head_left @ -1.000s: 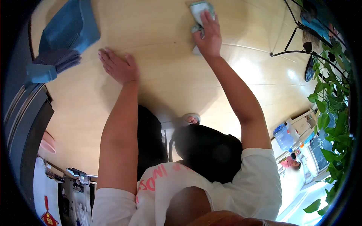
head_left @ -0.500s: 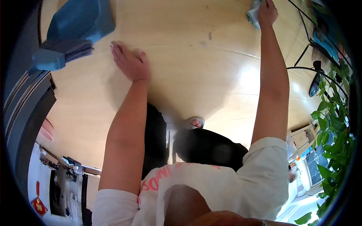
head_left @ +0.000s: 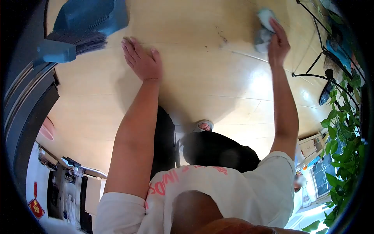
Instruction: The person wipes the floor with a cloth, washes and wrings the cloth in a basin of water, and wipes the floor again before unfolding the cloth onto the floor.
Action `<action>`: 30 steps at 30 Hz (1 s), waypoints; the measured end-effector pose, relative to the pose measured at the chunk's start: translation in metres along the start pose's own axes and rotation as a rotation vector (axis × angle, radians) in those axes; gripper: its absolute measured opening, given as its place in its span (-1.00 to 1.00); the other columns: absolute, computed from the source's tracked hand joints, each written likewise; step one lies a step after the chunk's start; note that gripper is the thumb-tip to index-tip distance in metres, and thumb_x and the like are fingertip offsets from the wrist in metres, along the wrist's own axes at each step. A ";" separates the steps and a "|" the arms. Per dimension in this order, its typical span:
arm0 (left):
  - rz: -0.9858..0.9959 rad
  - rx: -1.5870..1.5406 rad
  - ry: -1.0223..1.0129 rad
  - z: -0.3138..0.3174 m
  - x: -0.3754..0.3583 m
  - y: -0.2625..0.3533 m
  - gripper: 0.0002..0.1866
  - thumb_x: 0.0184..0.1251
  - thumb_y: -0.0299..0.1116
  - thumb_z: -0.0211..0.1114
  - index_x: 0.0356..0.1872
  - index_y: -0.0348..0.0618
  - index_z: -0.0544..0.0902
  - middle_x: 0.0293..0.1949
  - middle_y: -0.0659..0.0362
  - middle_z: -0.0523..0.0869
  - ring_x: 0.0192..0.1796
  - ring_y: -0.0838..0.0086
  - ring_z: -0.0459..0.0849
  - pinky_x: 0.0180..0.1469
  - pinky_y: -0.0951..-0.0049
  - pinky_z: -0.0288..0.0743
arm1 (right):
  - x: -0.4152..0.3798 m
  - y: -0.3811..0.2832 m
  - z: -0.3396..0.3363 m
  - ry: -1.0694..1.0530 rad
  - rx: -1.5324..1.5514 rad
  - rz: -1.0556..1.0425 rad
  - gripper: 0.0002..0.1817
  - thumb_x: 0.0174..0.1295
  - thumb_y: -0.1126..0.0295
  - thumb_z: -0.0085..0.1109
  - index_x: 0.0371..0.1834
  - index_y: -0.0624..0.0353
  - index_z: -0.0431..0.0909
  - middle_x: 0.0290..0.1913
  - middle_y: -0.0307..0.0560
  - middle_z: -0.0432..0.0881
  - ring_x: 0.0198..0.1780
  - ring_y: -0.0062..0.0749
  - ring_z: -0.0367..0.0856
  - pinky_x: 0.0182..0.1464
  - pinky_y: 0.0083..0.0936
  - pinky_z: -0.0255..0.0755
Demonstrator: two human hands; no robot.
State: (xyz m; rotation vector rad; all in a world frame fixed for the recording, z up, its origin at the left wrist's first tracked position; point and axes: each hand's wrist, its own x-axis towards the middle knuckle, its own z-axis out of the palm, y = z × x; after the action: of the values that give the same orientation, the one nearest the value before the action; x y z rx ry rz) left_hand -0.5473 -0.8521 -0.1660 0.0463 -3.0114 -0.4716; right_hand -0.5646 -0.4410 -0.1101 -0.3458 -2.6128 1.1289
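Observation:
My left hand [head_left: 143, 60] lies flat on the light wooden floor [head_left: 194, 74], palm down with the fingers stretched out. It holds nothing. Up and to its left are a blue broom [head_left: 62, 50] with dark bristles and a blue dustpan [head_left: 93, 17]. At the upper right, my right hand [head_left: 279, 45] is closed on a crumpled white and grey-green cloth [head_left: 265, 33] over the floor. Its fingertips press on the cloth's right side. Dark specks [head_left: 222, 36] lie on the boards between my two hands.
A black metal stand [head_left: 325, 50] and a leafy green plant [head_left: 343, 144] line the right side. Dark furniture [head_left: 29, 101] runs along the left edge, with a pink container [head_left: 47, 128] below it. My slippered foot [head_left: 204, 125] is under me.
My right hand has come down and nearer to me with the cloth, which now shows more fully. My left hand stays flat; the whole view has shifted slightly.

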 end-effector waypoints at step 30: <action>-0.009 0.035 -0.013 0.000 0.000 0.001 -0.20 0.36 -0.07 0.04 0.51 -0.31 0.07 0.53 -0.17 0.06 0.55 -0.05 0.04 0.53 0.00 -0.11 | -0.053 0.021 0.060 0.179 -0.179 -0.044 -0.56 0.17 0.68 -0.05 0.09 0.19 0.65 0.12 -0.03 0.68 0.18 -0.19 0.62 0.26 -0.38 0.44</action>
State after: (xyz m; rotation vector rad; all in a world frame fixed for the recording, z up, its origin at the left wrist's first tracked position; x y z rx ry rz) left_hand -0.5474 -0.8509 -0.1655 0.0597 -3.0340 -0.4222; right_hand -0.5330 -0.4846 -0.1734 -0.4039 -2.5534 0.8123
